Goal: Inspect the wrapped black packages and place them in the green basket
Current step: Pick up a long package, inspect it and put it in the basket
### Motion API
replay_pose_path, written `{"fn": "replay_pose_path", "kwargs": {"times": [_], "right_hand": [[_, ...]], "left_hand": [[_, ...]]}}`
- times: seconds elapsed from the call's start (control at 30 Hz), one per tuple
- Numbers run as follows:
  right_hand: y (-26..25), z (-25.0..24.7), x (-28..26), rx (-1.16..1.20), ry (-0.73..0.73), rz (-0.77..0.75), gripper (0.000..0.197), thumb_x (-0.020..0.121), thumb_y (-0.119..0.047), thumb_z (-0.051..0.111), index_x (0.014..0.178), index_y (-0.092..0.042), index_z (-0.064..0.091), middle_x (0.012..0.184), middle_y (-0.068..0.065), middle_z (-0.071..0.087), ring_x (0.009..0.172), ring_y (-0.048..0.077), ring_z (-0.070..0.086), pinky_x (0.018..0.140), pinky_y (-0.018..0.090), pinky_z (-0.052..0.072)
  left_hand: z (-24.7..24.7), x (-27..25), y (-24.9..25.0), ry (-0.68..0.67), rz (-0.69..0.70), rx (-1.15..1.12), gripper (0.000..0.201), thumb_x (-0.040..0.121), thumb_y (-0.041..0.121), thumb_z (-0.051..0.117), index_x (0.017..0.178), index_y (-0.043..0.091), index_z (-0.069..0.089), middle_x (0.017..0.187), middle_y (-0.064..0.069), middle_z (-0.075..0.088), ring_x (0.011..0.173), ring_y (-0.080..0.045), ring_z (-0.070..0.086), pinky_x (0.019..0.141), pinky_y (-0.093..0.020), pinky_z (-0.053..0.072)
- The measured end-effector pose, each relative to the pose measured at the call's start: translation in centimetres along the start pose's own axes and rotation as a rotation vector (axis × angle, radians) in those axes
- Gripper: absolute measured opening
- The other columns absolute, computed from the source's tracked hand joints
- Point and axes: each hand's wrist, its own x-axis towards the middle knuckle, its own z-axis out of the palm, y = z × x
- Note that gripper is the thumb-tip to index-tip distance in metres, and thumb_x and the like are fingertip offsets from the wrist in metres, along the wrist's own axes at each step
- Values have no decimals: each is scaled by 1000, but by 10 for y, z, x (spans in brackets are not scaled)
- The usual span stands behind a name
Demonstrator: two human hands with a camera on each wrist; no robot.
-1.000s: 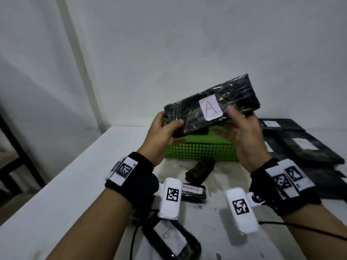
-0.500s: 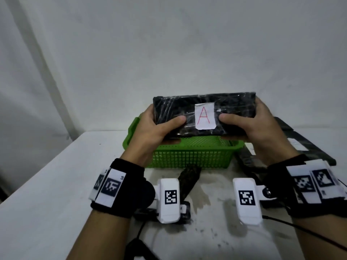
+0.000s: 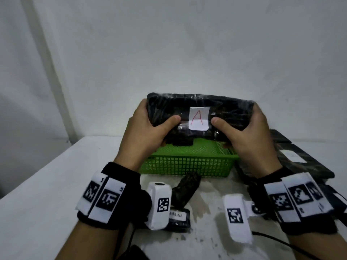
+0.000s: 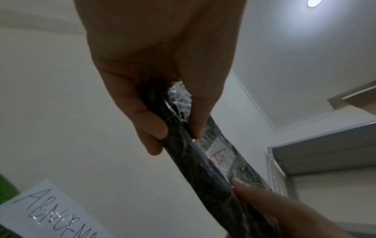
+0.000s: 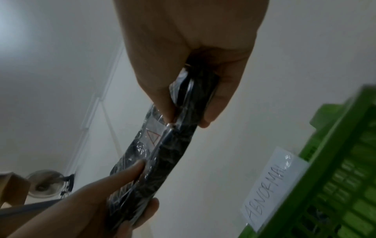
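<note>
Since a moment ago I have levelled the package point(image 3: 199, 111) and lowered it, so it now hangs just above the far side of the basket point(image 3: 187, 162). From the head view, my left hand point(image 3: 144, 136) and right hand point(image 3: 247, 139) grip its two ends, thumbs pressed on the front either side of the label point(image 3: 199, 118) marked A; more packages point(image 3: 304, 162) lie on the desk point(image 3: 47, 184) to the right. At the left wrist, my fingers point(image 4: 150, 124) curl behind the package point(image 4: 203, 173), thumb in front. At the right wrist, my fingers point(image 5: 211, 111) pinch the package point(image 5: 162, 161) likewise, beside the basket point(image 5: 335, 161) and its note point(image 5: 270, 186) reading ABNORMAL.
</note>
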Motion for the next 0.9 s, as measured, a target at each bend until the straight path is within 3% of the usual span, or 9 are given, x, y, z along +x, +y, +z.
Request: {"fn": "replay_pose_path", "kwargs": {"times": [0.13, 0.2, 0.33, 0.47, 0.57, 0.67, 0.73, 0.83, 0.9], "right_hand": [[-9, -15, 2, -299, -98, 45, 57, 67, -64, 75, 108, -31, 53, 100, -12, 69, 91, 19, 71, 76, 46, 61], [-12, -21, 5, -399, -141, 86, 62, 64, -69, 72, 110, -31, 53, 103, -9, 69, 93, 22, 70, 80, 47, 60], [-25, -30, 14, -138, -305, 170, 73, 61, -83, 70, 116, -37, 60, 108, -12, 74, 99, 12, 73, 82, 47, 61], [-22, -23, 13, 155, -249, 269, 62, 64, -65, 78, 112, -27, 66, 106, -9, 77, 98, 12, 74, 78, 46, 61], [-8, -14, 8, 209, -204, 294, 52, 74, -47, 82, 113, -18, 64, 102, -5, 78, 92, 12, 76, 87, 49, 60], [2, -8, 6, 330, -274, 383, 45, 76, -37, 82, 107, -9, 64, 93, -4, 77, 91, 13, 74, 99, 49, 53], [4, -7, 7, 378, -256, 371, 24, 82, -24, 78, 93, -15, 59, 74, -7, 72, 75, 10, 72, 85, 40, 57], [4, -6, 7, 357, -182, 317, 26, 76, -18, 79, 79, -19, 53, 64, -6, 65, 66, 14, 71, 66, 33, 57], [3, -7, 7, 357, -138, 284, 29, 71, -18, 80, 72, -20, 50, 67, 1, 62, 68, 22, 69, 60, 31, 55]], "left_hand": [[-9, -2, 3, -118, -86, -64, 37, 85, 41, 72, 117, 29, 58, 107, 10, 70, 92, -10, 72, 55, -21, 52], [-9, -4, 6, -191, -132, -147, 42, 82, 55, 63, 116, 29, 61, 104, 11, 73, 94, -10, 73, 60, -23, 54], [-4, -3, 8, -141, -134, -292, 50, 86, 60, 51, 116, 22, 66, 107, 3, 75, 98, -11, 72, 71, -31, 60], [5, -2, -1, -122, -120, -309, 21, 101, 36, 50, 103, 21, 65, 92, 8, 71, 89, -4, 69, 75, -31, 57], [6, -2, -4, -148, -132, -301, 7, 86, 33, 56, 83, 29, 60, 88, 8, 61, 86, -8, 59, 77, -37, 47], [4, -2, -6, -139, -119, -314, 10, 74, 24, 52, 81, 26, 58, 86, 5, 56, 75, -9, 52, 65, -30, 40], [4, -1, -6, -138, -91, -315, 9, 78, 18, 54, 84, 22, 59, 86, 3, 58, 71, -9, 54, 61, -28, 41], [8, -2, -10, -132, -48, -295, 10, 87, 15, 69, 88, 18, 60, 86, 2, 62, 75, -12, 60, 65, -27, 46], [13, -2, -14, -116, -51, -286, 21, 78, 26, 79, 89, 21, 62, 87, 0, 65, 81, -19, 62, 69, -33, 47]]}}
